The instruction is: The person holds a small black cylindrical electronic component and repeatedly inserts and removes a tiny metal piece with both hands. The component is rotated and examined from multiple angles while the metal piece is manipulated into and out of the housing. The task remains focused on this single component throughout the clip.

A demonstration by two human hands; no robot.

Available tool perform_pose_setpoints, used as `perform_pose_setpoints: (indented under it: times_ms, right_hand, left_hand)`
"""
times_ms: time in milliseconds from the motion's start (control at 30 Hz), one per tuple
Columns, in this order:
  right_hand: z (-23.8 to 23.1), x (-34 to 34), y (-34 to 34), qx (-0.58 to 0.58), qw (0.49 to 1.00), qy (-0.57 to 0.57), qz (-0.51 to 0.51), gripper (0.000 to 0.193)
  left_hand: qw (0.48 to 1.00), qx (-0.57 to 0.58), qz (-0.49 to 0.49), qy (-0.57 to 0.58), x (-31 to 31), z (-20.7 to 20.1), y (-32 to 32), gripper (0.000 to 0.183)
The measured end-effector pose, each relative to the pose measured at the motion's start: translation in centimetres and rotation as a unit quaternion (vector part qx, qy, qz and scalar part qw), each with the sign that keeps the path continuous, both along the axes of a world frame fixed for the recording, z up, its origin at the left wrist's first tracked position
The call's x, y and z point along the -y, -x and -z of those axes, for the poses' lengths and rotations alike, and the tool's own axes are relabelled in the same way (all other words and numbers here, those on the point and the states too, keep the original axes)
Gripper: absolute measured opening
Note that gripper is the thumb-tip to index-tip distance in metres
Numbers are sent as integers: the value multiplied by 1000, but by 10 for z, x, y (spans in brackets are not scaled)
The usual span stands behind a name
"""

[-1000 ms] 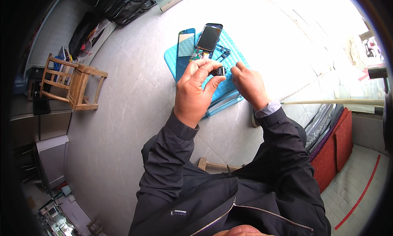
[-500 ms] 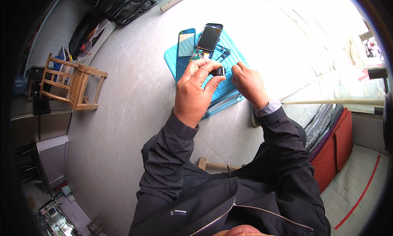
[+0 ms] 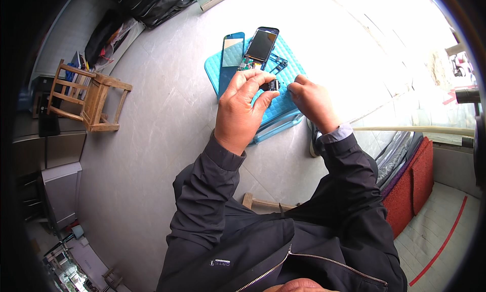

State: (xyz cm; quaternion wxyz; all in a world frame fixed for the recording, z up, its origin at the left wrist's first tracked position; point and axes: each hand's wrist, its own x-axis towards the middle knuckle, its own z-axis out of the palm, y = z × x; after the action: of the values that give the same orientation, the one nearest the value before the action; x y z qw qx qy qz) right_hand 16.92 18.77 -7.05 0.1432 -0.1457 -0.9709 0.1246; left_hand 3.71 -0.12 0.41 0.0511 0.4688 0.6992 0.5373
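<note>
My left hand (image 3: 238, 112) pinches a small black module with a metallic edge (image 3: 274, 85) between thumb and fingers. To its right, my right hand (image 3: 315, 103) is closed, thumb against curled fingers; whatever they hold, if anything, is too small or hidden. Both hands are above a light-blue quilted-top folding stool (image 3: 292, 54). Beyond them lies an opened phone with its dark screen (image 3: 262, 45) and a green circuit board (image 3: 248, 64) partly hidden by my left fingers. A dark glossy panel (image 3: 230, 64) lies left of it, a thin black frame piece (image 3: 278, 64) to the right.
A wooden chair (image 3: 93, 102) stands at the left. Red carpet-like material (image 3: 412, 183) leans at the right, beside plastic-wrapped sheets (image 3: 392, 155). Part of a wooden seat (image 3: 258, 204) shows between my legs. Dark bags (image 3: 147, 6) lie at the far left.
My right hand has shifted slightly to the right, a little farther from the module. My left hand still pinches it, nearly unmoved. The whole view has shifted slightly.
</note>
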Motion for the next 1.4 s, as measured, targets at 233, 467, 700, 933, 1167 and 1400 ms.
perform_pose_setpoints:
  times_ms: [233,467,700,933,1167,1400]
  right_hand:
    - [0,3,1,18,999,-27,-6,4]
    - [2,3,2,29,999,-30,-9,4]
    - [-9,-4,-3,-28,999,21,-1,7]
    - [-13,-4,-6,10,1000,1,-14,6]
    - [-7,3,-3,53,994,-90,-41,3]
    - [0,-1,4,44,993,-95,-55,4]
  left_hand:
    - [1000,-6,-2,-4,0,1,2,35]
    - [1000,3,1,-12,-1,2,1,34]
    - [1000,3,2,-10,0,0,1,33]
    - [999,40,-1,-5,-2,0,1,31]
    - [1000,17,-5,12,-2,5,2,32]
    - [1000,-3,-8,5,-5,5,3,31]
